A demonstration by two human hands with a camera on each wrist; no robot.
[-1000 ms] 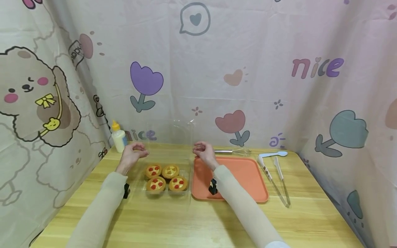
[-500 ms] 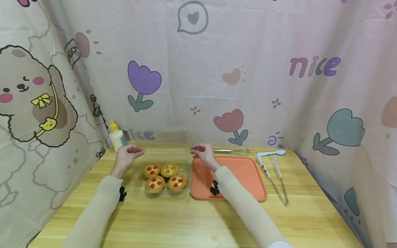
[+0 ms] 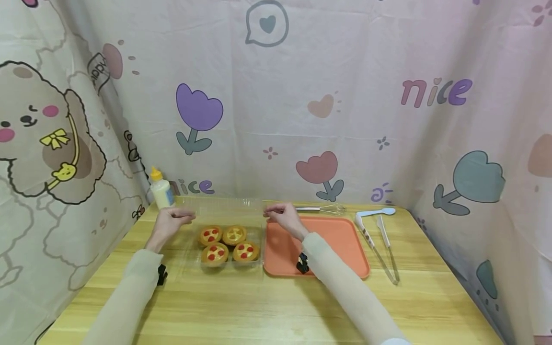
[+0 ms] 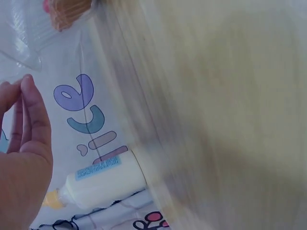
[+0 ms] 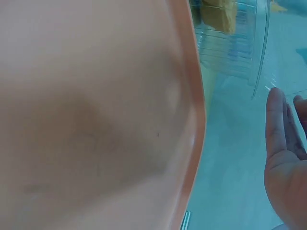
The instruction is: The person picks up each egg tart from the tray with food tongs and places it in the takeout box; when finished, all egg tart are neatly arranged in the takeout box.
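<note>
A clear plastic clamshell box point(image 3: 196, 261) sits left of centre on the table in the head view, holding several small tarts point(image 3: 214, 254) with red and yellow toppings. Its clear lid point(image 3: 228, 207) leans far back behind them. My left hand point(image 3: 168, 225) hovers at the lid's left side; in the left wrist view its thumb and fingertips meet, apart from the clear plastic. By the lid's right edge is my right hand point(image 3: 284, 218), fingers fairly straight. In the right wrist view a gap separates its fingertips from the plastic.
An orange tray point(image 3: 332, 249) lies right of the box, under my right forearm. Behind it is a whisk point(image 3: 321, 209); to its right are a light-blue spoon point(image 3: 377, 212) and tongs point(image 3: 390, 249). A yellow-capped bottle point(image 3: 161, 191) stands back left, near the curtain point(image 3: 258, 96).
The lid has swung back and down from nearly upright, away from the tarts. My left hand has drawn outward to the left, off the lid's edge. My right hand has shifted only slightly.
</note>
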